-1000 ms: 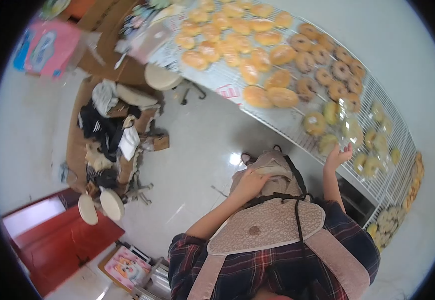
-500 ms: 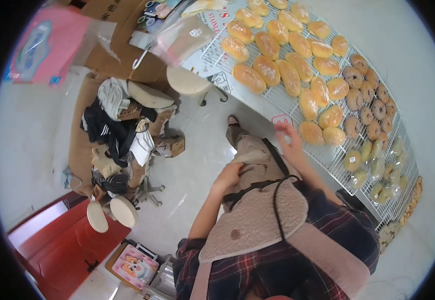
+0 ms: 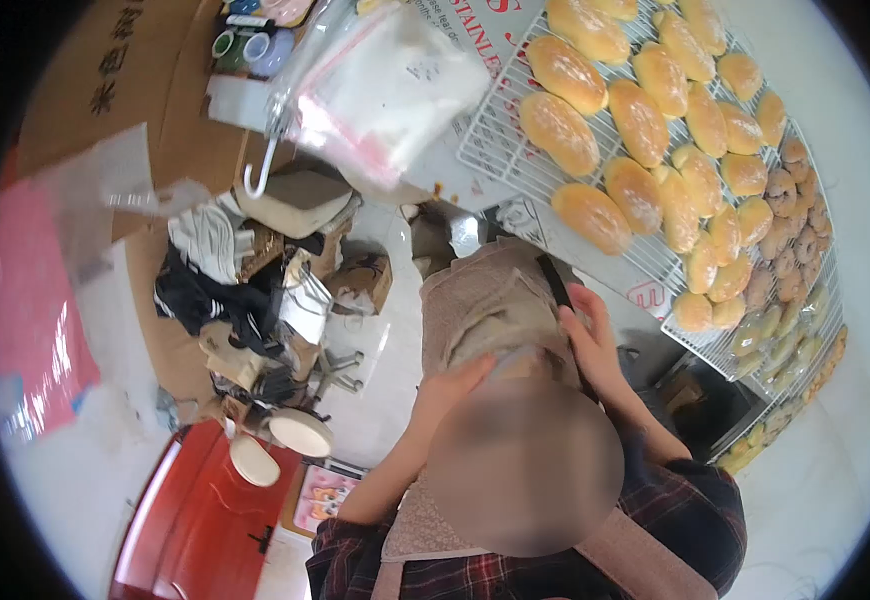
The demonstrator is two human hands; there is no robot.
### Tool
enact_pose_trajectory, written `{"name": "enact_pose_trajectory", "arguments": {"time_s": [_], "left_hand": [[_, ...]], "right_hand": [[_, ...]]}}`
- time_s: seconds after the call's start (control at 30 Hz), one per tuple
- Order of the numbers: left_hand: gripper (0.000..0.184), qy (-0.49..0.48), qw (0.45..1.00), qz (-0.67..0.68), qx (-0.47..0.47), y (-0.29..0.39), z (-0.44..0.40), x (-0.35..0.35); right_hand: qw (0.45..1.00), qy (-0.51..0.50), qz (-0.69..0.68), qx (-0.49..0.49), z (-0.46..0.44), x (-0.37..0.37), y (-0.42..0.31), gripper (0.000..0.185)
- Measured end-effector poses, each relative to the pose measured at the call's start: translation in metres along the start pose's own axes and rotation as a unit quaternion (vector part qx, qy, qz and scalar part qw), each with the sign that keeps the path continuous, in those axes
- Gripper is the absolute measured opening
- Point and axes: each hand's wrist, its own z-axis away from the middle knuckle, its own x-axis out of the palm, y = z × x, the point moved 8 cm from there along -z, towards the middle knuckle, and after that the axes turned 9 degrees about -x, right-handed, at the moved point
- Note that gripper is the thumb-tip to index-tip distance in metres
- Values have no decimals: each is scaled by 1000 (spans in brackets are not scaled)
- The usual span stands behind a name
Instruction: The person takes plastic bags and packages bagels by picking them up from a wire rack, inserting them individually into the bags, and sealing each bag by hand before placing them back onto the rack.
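I wear a beige-brown apron (image 3: 470, 290) over a dark plaid shirt (image 3: 670, 505). My left hand (image 3: 455, 392) rests at the apron's waist, fingers reaching toward its middle; their tips are hard to make out against the cloth. On the other side, my right hand (image 3: 595, 335) has its thumb and fingers bent around the lower end of a narrow dark strip (image 3: 555, 280) lying along the apron. Whether that strip is a strap or something stiffer I cannot tell. A round blurred patch covers the apron just below both hands.
A wire rack (image 3: 495, 135) to the right carries oblong buns (image 3: 590, 218), dark-speckled rings (image 3: 780, 190) and wrapped breads (image 3: 800, 345). Plastic bags (image 3: 395, 90) lie at the table corner. Leftward are heaped clothes (image 3: 220, 290), a cardboard box (image 3: 363, 282), stools (image 3: 300, 432) and a red cabinet-like piece (image 3: 200, 520).
My view has shifted, bringing the bags and rack nearer. My right hand has come down from beside the rack onto the dark strip. My left hand stays at the apron.
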Motion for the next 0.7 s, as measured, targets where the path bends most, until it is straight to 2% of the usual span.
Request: {"name": "enact_pose_trajectory", "arguments": {"time_s": [0.03, 0.07, 0.1, 0.13, 0.17, 0.2, 0.23, 0.3, 0.37, 0.43, 0.47, 0.5, 0.53, 0.57, 0.63, 0.67, 0.7], "left_hand": [[28, 0, 999, 48, 16, 4, 0, -30], [30, -22, 998, 51, 17, 10, -5, -59], [31, -46, 997, 54, 16, 12, -13, -81], [31, -59, 997, 49, 17, 6, -25, -94], [28, -27, 992, 6, 122, 15, -32, -111], [26, 3, 973, -35, 227, 25, -35, -127], [26, -7, 973, -38, 228, 23, -48, -139], [26, 6, 916, -128, 380, 37, -59, -154], [26, -15, 902, -150, 404, 27, -78, -161], [29, -44, 877, -215, 427, 16, -97, -154], [29, -51, 875, -211, 432, 10, -105, -151], [30, -76, 864, -211, 450, 4, -111, -144], [30, -101, 853, -212, 466, -2, -117, -139], [30, -104, 852, -210, 468, -8, -127, -137], [46, -226, 848, -88, 471, -16, -149, -130], [56, -280, 837, -29, 469, -18, -160, -128], [56, -274, 839, -33, 470, -21, -171, -129]], "right_hand": [[985, 63, -104, 121, 7, 0, 13, 41], [941, 126, -207, 235, 15, 6, 24, 47], [937, 138, -212, 241, 13, 11, 20, 47], [872, 92, -361, 317, 16, 40, 18, 55], [778, 41, -500, 380, 13, 72, 3, 63], [797, 2, -499, 340, -4, 86, -23, 74], [802, 49, -497, 327, -15, 91, -42, 84], [683, 158, -677, 226, -30, 105, -61, 88], [703, 75, -698, 111, -51, 120, -106, 94], [732, 87, -670, 86, -53, 130, -105, 85], [823, 119, -516, 203, -46, 134, -94, 75], [875, 143, -340, 313, -35, 132, -80, 65], [874, 150, -340, 314, -30, 137, -66, 65], [887, 170, -314, 293, -23, 135, -47, 55], [900, 186, -289, 269, -13, 134, -32, 45], [907, 233, -298, 184, -19, 125, -39, 38], [908, 254, -303, 140, -12, 116, -35, 35]]}}
